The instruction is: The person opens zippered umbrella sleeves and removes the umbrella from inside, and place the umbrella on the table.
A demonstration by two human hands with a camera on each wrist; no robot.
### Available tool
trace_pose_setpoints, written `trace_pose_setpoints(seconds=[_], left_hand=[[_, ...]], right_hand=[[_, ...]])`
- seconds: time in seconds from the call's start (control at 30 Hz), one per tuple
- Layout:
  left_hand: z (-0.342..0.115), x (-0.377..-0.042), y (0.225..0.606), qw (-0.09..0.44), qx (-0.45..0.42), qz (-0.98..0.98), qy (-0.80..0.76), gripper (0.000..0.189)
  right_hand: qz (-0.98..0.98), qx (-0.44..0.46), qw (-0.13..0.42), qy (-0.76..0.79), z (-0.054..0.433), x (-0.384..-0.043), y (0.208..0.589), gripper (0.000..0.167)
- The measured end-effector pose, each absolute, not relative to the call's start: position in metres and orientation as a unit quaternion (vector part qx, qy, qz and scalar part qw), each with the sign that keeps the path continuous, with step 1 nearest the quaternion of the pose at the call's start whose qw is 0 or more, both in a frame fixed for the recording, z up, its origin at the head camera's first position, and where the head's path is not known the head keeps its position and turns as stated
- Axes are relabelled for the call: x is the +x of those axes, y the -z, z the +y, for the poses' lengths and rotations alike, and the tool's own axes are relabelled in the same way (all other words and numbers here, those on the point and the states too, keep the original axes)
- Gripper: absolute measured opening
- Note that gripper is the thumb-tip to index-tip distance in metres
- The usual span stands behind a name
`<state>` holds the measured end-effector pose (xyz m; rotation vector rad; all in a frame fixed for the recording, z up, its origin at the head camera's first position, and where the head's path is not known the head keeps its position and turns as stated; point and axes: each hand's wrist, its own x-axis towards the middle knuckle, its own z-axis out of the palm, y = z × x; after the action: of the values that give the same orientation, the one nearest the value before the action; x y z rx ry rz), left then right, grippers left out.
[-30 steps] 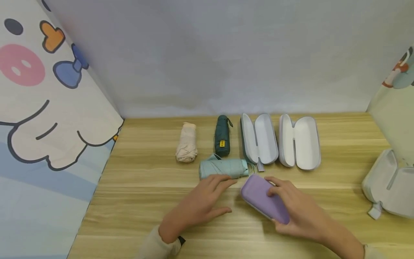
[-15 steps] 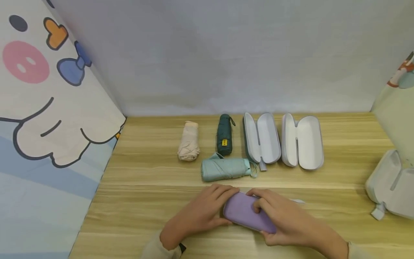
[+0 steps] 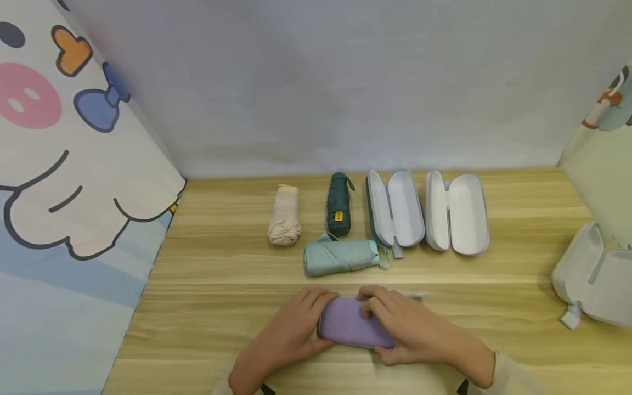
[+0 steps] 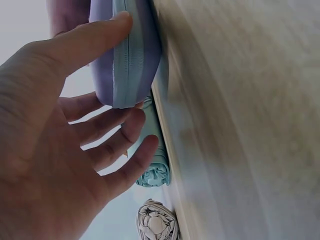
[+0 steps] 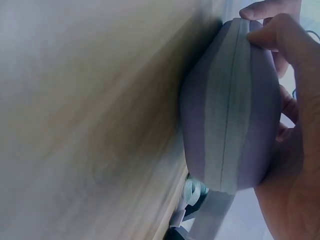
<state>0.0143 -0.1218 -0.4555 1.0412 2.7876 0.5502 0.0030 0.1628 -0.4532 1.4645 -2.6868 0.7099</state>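
Observation:
A closed purple zippered case [image 3: 349, 322] lies at the front middle of the table, its long side running left to right. My left hand [image 3: 292, 337] holds its left end, thumb at the near side and fingers at the far side. In the left wrist view, that thumb lies against the pale zipper band [image 4: 129, 60]. My right hand [image 3: 412, 332] grips the case's right part, with the index finger bent on the top and the thumb at the near side. The right wrist view shows the zipper shut along the case's side. A pale tab [image 3: 417, 294] sticks out behind the right hand.
Beyond the case lies a light teal folded umbrella [image 3: 340, 257]. Farther back are a beige folded umbrella [image 3: 285, 215], a dark green one [image 3: 338, 204], and two open cases, one dark green [image 3: 396, 208], one pale [image 3: 458, 214]. Another open case [image 3: 594, 280] stands at the right edge.
The purple case has moved left and toward me, turning straighter. My left hand has come onto its left end, while the right hand has kept its grip.

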Motion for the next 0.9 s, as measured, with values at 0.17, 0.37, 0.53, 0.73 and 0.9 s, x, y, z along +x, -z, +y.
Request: trace_pose_setpoints(seconds=[0.17,0.37,0.53,0.73,0.9], left_hand=[[-0.124,0.016,0.454,0.069,0.328,0.925,-0.178,0.083],[-0.126,0.018,0.455,0.076,0.317,0.929,-0.177,0.084],[-0.126,0.017,0.455,0.097,0.314,0.927,-0.183,0.083],[-0.122,0.016,0.454,0.086,0.325,0.921,-0.198,0.077],[-0.116,0.014,0.452,0.086,0.337,0.916,-0.198,0.076]], right_hand=[[-0.859,0.448,-0.010,-0.247,0.169,-0.001,0.454,0.059],[-0.866,0.401,-0.018,-0.298,0.184,0.000,0.449,0.060],[-0.867,0.387,0.012,-0.314,0.199,-0.003,0.440,0.051],[-0.865,0.381,0.034,-0.326,0.218,-0.007,0.438,0.041],[-0.878,0.354,-0.001,-0.322,0.230,-0.009,0.442,0.032]])
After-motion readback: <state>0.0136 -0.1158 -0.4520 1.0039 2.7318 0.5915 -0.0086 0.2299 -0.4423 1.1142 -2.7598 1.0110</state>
